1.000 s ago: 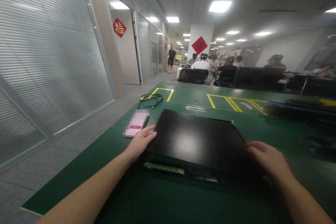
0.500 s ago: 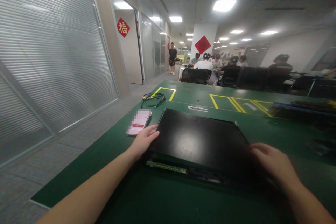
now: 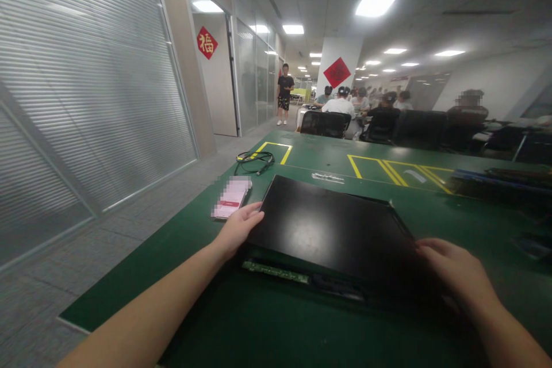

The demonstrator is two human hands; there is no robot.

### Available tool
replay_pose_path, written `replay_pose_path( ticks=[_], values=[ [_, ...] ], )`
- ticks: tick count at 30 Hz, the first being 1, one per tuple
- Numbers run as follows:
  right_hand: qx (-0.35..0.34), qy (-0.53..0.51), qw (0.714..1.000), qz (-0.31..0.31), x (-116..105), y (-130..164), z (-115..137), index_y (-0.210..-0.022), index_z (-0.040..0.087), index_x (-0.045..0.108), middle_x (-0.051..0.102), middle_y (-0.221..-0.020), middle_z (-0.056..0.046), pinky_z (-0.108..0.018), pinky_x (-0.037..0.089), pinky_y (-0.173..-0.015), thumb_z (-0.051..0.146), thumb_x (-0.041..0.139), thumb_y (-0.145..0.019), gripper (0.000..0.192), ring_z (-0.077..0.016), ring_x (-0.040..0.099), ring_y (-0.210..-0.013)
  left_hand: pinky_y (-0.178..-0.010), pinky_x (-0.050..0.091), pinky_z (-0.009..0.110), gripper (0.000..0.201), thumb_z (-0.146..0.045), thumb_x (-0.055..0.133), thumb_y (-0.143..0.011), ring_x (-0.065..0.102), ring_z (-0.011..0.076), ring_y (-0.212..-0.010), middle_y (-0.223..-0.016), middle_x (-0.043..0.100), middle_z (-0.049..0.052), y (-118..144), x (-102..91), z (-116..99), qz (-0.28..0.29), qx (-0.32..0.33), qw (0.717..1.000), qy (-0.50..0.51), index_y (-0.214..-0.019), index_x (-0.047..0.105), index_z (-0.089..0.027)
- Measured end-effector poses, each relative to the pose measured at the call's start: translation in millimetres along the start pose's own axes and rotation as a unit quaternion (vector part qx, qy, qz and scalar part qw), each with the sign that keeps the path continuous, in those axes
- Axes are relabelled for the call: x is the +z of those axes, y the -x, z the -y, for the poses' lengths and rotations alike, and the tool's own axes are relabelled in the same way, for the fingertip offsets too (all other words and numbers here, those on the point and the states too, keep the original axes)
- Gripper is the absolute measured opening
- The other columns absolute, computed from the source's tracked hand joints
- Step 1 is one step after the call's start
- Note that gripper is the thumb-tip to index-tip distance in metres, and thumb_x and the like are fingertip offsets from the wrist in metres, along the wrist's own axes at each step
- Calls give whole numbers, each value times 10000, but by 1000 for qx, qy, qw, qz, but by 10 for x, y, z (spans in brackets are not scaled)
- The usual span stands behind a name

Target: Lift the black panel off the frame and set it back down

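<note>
left hand [image 3: 238, 229] gripping near-left edge of black panel [image 3: 332, 227] | right hand [image 3: 457, 270] gripping near-right edge | panel flat on green bench [image 3: 207, 322], circuit strip [image 3: 276, 271] showing beneath | phone [image 3: 232, 198] just left | cable [image 3: 254, 161] beyond

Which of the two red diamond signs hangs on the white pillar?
The red diamond sign farther right, above the seated people, hangs on the white pillar. The other sign hangs left, beside the doorway.
</note>
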State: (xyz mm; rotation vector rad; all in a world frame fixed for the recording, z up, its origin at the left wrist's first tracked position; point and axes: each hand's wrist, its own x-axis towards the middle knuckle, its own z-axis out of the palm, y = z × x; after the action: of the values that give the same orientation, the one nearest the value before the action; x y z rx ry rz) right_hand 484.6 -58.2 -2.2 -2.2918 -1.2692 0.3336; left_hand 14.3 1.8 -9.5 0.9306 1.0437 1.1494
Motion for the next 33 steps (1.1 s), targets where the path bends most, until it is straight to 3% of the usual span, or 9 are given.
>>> replay_pose_path(
  ticks=[8,22,26,29,33],
  values=[
    [-3,5,1000,-4,0,-12,-18,-849,271,808,804,-891,-89,-426,508,-742,449,532,-745,344,-336,708,-869,-946,597,367,559,-228,868,-769,784,272,-1045,-1084,839,111,-16,-11,26,6,16,1000,8,-1292,693,-139],
    [10,-29,1000,-5,2,-35,-45,-820,262,813,791,-811,-94,-426,511,-702,449,575,-708,323,-332,709,-816,-1111,507,509,693,-424,923,-662,672,359,-1279,-1295,775,131,-10,-27,29,17,50,998,-28,-1290,739,-195],
    [9,-34,999,-17,16,-51,-68,-787,257,806,785,-780,-97,-412,509,-672,439,588,-693,299,-318,701,-770,-1175,426,542,643,-479,886,-660,583,386,-1384,-1447,680,154,-44,-69,23,-11,105,986,-126,-1220,776,-184],
    [14,-47,999,-17,16,-44,-61,-784,244,802,784,-774,-97,-401,514,-669,427,591,-689,296,-300,695,-732,-1206,378,541,535,-466,834,-678,522,392,-1439,-1543,592,166,-80,-130,15,-45,155,956,-246,-1131,810,-180],
    [21,-50,999,0,15,-40,-74,-823,244,801,794,-806,-86,-400,514,-693,431,589,-702,308,-301,709,-759,-1192,407,513,434,-401,736,-735,579,364,-1383,-1467,654,156,-94,-178,-3,-34,170,914,-367,-1106,817,-189]
  ],
)
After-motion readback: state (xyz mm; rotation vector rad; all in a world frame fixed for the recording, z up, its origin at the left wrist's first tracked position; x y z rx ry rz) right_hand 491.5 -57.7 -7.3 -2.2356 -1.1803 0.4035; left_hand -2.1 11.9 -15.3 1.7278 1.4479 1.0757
